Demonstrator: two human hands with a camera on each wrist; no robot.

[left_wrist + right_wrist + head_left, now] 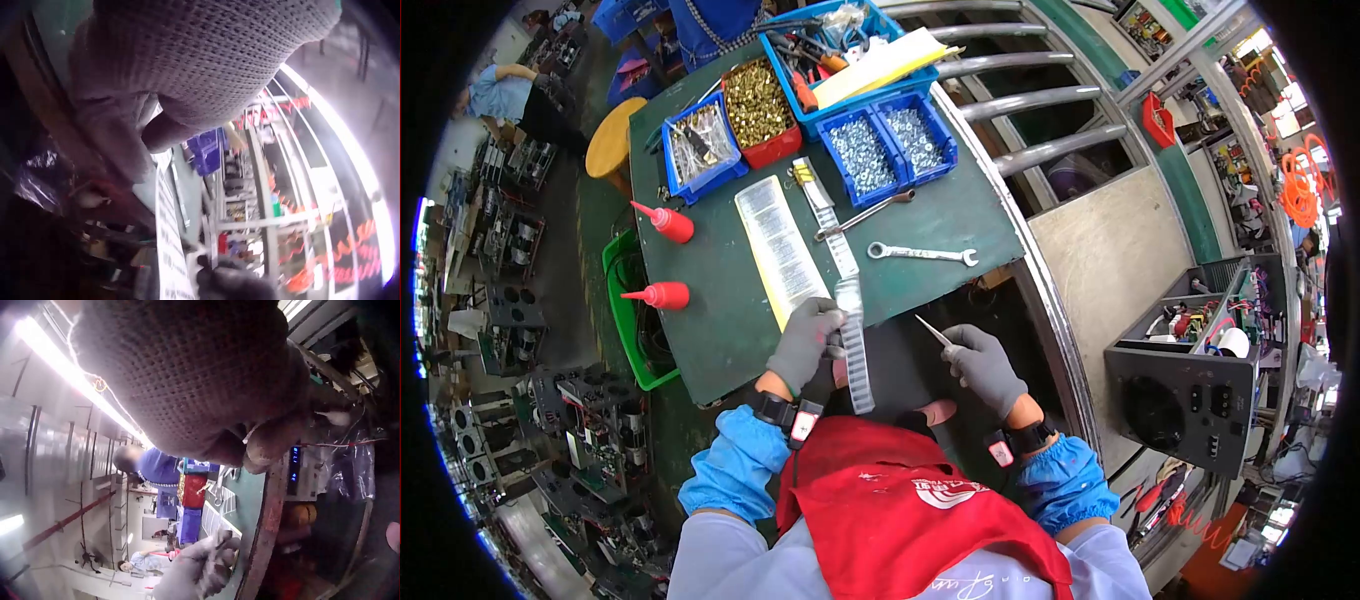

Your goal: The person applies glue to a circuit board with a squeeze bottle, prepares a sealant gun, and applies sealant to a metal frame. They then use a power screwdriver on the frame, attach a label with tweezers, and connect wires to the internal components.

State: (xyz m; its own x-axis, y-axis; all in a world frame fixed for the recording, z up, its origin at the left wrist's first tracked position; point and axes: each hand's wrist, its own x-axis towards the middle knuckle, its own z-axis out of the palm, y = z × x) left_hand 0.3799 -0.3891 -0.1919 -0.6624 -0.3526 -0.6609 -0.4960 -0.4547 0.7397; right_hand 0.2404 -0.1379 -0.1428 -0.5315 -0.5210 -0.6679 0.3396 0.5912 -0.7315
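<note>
My gloved left hand (805,345) pinches a long white strip of labels (855,360), which hangs down past the table's front edge towards the lap. In the left wrist view the strip (167,237) runs out below the thumb and fingers. To the right, my gloved right hand (985,370) grips slim, pointed tweezers (932,330), their tip aimed up and left, apart from the strip. Another label strip (830,225) lies on the table just beyond, under a ratchet-like tool (865,215). A printed label sheet (780,245) lies left of it.
A combination wrench (922,253) lies right of the strips on the green table (720,340). Two red bottles (665,295) stand at left. Farther back are blue bins of fasteners (862,155), a red bin of brass parts (758,105) and a blue tool crate (805,120). Metal rails (1050,300) border the right.
</note>
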